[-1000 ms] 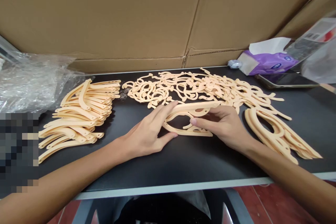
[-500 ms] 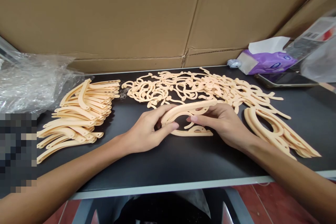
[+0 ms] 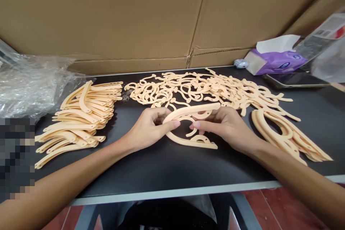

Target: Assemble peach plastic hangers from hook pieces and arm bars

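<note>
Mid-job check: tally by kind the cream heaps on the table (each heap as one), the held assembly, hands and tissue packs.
Cream heaps: 3 (left heap, middle heap, right heap)
Held assembly: 1
Hands: 2 (left hand, right hand)
Tissue pack: 1
Total: 7

The head camera looks forward and steeply down from the person's own position, above the near edge of the black table [image 3: 140,174]. Range is close: the left hand [image 3: 151,125] and right hand [image 3: 228,125] occupy mid-frame. Coverage extends from the red floor [image 3: 277,206], at the lower border, to the cardboard [image 3: 107,14] behind the table, viewed nearly face-on.
</note>
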`<state>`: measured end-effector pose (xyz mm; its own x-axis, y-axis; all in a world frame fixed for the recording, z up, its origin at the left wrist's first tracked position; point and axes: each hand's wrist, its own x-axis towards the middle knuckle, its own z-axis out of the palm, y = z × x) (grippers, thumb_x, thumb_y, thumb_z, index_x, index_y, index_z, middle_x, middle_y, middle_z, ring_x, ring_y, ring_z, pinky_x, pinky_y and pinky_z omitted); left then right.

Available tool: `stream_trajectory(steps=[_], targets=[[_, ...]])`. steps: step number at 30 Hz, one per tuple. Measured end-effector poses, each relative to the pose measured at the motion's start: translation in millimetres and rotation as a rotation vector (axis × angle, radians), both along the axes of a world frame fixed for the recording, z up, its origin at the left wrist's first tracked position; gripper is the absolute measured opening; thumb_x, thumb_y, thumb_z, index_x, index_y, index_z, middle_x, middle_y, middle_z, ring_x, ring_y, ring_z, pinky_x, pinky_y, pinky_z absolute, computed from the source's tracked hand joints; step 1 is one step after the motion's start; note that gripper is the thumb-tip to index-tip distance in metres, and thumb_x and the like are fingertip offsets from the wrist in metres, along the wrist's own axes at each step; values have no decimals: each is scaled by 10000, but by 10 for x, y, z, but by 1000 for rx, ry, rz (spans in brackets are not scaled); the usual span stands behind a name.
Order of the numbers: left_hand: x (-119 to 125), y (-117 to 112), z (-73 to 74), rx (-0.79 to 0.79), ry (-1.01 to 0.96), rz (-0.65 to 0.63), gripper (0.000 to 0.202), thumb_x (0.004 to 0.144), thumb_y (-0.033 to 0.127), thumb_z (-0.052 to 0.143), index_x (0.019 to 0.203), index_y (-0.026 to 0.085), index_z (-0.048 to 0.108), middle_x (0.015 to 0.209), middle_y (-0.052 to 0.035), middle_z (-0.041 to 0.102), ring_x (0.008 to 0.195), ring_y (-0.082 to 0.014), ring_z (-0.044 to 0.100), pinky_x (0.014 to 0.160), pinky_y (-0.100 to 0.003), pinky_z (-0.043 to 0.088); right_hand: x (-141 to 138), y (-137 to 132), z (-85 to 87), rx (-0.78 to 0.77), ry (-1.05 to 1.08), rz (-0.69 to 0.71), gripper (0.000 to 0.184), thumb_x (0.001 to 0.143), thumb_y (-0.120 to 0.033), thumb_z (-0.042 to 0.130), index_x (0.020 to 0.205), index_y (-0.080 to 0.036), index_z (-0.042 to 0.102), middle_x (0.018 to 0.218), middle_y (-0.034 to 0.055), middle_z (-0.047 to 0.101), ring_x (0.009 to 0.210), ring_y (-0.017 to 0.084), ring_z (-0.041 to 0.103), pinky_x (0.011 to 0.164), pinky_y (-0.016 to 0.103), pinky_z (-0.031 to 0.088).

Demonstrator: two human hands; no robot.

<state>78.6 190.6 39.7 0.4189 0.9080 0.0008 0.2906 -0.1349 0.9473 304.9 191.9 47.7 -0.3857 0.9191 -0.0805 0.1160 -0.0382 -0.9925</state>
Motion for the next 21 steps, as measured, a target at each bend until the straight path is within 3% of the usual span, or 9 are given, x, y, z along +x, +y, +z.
stream_trajectory(steps=[4,9,14,17,21], targets=[[7,0,-4,-44,-4,42,334,816,434,716,757,120,618,652,31,503,580,-81,437,507,-202,315,-2,3,19,0,-29,-5,215,695,-386,843,683,-183,773,642,34,732,592,158,663,577,270,558],[-3,18,-12,-69,-6,28,342,796,426,741,729,135,574,634,50,481,558,-65,412,492,-185,311,16,5,-26,-47,-38,-71,312,583,-415,904,722,-169,772,720,59,770,604,162,681,592,273,553],[-3,14,-26,-33,54,4,339,833,431,705,737,125,595,615,52,463,536,-61,400,472,-186,298,15,1,-28,-55,-44,-66,324,601,-449,890,707,-169,766,676,55,753,599,169,680,572,274,541],[8,-20,-48,11,29,31,287,834,388,721,942,139,627,772,8,610,609,-87,537,538,-197,415,11,0,-15,-48,-24,-80,294,590,-416,902,698,-181,762,638,36,737,572,161,661,564,275,534],[1,-70,-69,147,46,8,646,747,319,821,1295,230,491,1109,-51,670,814,-156,673,689,-252,534,11,2,-18,-35,-18,-109,312,607,-449,888,707,-183,758,676,52,757,593,174,674,605,303,558]])
